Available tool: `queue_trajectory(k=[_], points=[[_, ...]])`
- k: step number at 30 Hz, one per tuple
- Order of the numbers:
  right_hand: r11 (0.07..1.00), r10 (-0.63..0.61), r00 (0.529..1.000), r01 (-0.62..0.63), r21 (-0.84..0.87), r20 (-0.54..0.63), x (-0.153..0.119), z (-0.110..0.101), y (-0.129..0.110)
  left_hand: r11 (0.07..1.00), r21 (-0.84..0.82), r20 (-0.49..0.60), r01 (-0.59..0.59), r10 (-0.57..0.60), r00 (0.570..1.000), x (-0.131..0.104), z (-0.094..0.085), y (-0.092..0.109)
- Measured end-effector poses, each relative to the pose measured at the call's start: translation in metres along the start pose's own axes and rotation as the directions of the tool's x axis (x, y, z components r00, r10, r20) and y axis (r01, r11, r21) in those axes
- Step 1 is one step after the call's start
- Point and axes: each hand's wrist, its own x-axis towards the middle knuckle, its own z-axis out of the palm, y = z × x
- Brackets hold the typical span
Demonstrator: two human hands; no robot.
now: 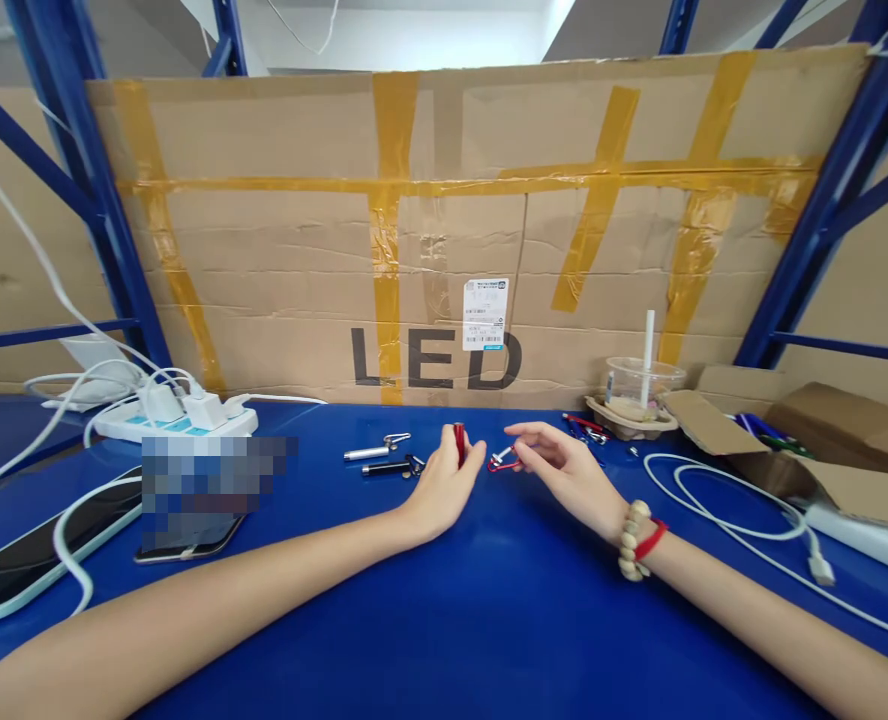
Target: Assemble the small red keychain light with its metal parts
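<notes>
gripping a red tube that points up, the left hand has thumb and fingers closed around it, over the blue tabletop; the hand hides the lower end, so whether it touches the surface cannot be told. just right of the red tube lies a red clip with a silvery part, and the right hand is beside it, thumb and forefinger parted with a modest gap. whether those fingers touch the clip cannot be told.

left of the red tube, a silver tube and a black tube lie side by side, the black one's clip close to the left hand, so room is tight on that side. nearer the wearer than the red tube, a wide stretch of tabletop opens between the forearms. beyond the red tube, a narrower strip runs to the back edge, where a cardboard panel stands like a wall.

farther right of the red tube, past the right fingertips, sit a small heap of coloured tubes, a plastic cup, a looped white cable and an open cardboard box. far left of it, a power strip and two phones crowd that side.
</notes>
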Motion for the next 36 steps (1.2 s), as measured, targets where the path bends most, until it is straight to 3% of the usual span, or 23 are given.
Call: queue_trajectory(k=[2, 6, 12, 18, 26, 33, 36], points=[[0.988, 0.075, 0.996, -0.069, 0.136, -0.039, 0.002, 0.000, 0.002, 0.994, -0.102, 0.008, 0.043, -0.042, 0.999, 0.003, 0.001, -0.003], [0.958, 0.140, 0.987, -0.116, 0.261, -0.075, 0.002, 0.001, -0.002, 0.960, -0.268, 0.156, 0.081, -0.040, 0.987, 0.007, 0.002, -0.005], [0.954, 0.136, 0.989, -0.116, 0.276, -0.053, -0.002, 0.003, -0.006, 0.942, -0.333, 0.236, 0.032, 0.051, 0.970, 0.005, 0.004, -0.002], [0.936, 0.177, 0.982, -0.148, 0.318, -0.063, -0.001, 0.004, -0.001, 0.946, -0.323, 0.248, -0.011, 0.096, 0.964, 0.004, 0.003, 0.000], [0.921, 0.289, 0.932, -0.332, 0.202, 0.218, -0.004, 0.011, -0.007, 0.959, -0.281, 0.093, -0.046, 0.075, 0.993, 0.000, 0.001, 0.002], [0.892, 0.225, 0.894, -0.349, 0.287, 0.387, -0.008, 0.012, -0.008, 0.969, 0.038, 0.088, -0.243, 0.239, 0.967, -0.008, -0.001, 0.012], [0.880, 0.211, 0.898, -0.347, 0.326, 0.386, -0.010, 0.012, -0.011, 0.959, 0.042, 0.128, -0.279, 0.272, 0.954, -0.010, -0.001, 0.013]])
